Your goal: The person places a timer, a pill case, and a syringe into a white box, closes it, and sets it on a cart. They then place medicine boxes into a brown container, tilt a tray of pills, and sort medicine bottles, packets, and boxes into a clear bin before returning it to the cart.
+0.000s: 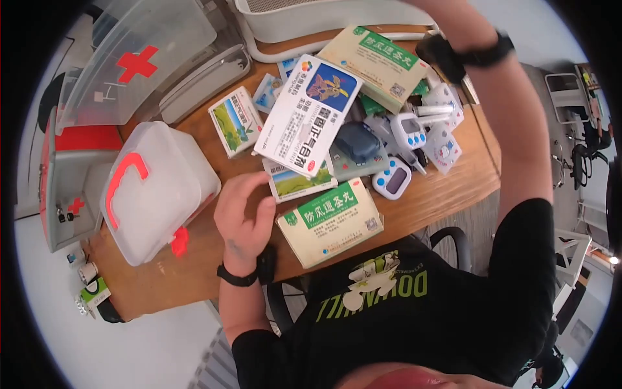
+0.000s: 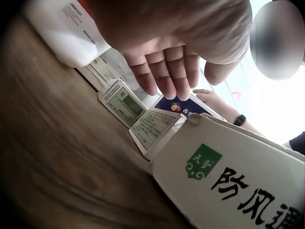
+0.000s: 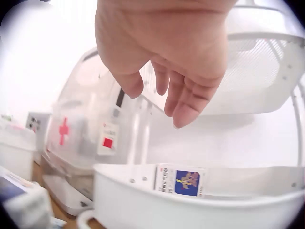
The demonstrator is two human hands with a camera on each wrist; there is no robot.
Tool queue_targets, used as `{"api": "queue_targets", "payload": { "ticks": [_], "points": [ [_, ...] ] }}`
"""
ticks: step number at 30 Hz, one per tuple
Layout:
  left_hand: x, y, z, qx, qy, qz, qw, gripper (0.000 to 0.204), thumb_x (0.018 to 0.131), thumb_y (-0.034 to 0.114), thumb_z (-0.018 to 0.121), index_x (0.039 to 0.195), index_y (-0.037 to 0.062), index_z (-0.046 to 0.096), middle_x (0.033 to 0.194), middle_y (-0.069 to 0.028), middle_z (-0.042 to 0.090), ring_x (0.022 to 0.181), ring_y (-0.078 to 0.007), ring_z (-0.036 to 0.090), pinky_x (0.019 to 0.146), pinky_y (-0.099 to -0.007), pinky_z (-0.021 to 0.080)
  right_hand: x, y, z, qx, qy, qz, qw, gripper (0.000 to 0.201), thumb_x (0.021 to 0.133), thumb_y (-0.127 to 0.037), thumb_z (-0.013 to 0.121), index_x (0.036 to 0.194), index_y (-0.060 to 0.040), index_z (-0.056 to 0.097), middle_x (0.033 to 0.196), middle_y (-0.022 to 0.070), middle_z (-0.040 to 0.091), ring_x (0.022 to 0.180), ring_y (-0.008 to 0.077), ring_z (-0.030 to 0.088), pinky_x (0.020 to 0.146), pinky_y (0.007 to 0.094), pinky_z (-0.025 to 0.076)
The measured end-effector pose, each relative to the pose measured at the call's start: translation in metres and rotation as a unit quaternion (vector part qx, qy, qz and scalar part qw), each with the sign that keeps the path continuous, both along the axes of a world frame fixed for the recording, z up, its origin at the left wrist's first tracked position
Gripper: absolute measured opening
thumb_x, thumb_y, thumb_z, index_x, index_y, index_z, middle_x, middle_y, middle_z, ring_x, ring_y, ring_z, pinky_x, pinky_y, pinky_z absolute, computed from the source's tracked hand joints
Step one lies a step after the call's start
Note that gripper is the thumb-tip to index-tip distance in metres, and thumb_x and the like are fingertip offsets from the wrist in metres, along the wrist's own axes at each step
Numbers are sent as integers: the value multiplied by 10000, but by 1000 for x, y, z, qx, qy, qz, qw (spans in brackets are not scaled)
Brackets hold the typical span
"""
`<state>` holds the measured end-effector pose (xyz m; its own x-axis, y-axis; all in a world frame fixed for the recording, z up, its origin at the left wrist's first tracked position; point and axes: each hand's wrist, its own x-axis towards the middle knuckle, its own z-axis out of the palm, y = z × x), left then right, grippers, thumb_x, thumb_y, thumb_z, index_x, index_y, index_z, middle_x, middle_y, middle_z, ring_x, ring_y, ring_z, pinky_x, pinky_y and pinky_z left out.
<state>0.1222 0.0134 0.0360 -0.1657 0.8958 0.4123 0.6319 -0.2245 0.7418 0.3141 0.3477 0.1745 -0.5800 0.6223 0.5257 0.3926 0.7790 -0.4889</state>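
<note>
My left hand [image 1: 245, 217] is over the table's near side with relaxed fingers and nothing in its grasp. Its fingertips are close to a white medicine box [image 1: 311, 117] with a blue picture panel, which lies on top of a landscape-printed box [image 1: 301, 185]. Right of this hand lies a cream and green medicine box [image 1: 330, 223]. My right hand [image 3: 162, 47], loosely bent and holding nothing, hangs above a white basket [image 3: 200, 210]. Inside that basket stands a medicine box [image 3: 181, 181] with a blue picture. In the head view, the right arm reaches past the top edge.
On the left are a white storage box [image 1: 162, 188] with a red handle and a clear bin [image 1: 162, 39] with a red cross. Another cream box [image 1: 376, 61] lies at the back. White-and-blue digital devices [image 1: 392, 178] and a dark blue device [image 1: 358, 142] crowd the right.
</note>
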Motion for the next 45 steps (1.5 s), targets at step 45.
{"api": "queue_targets", "payload": {
  "ticks": [45],
  "points": [
    [82, 155, 77, -250, 310, -4, 917, 800, 735, 388, 836, 1389, 52, 521, 1315, -198, 535, 1139, -318, 606, 985, -393, 504, 122, -94, -43, -49, 86, 7, 995, 306, 867, -189, 700, 1080, 30, 693, 864, 198, 723, 805, 376, 706, 727, 428, 559]
  ]
}}
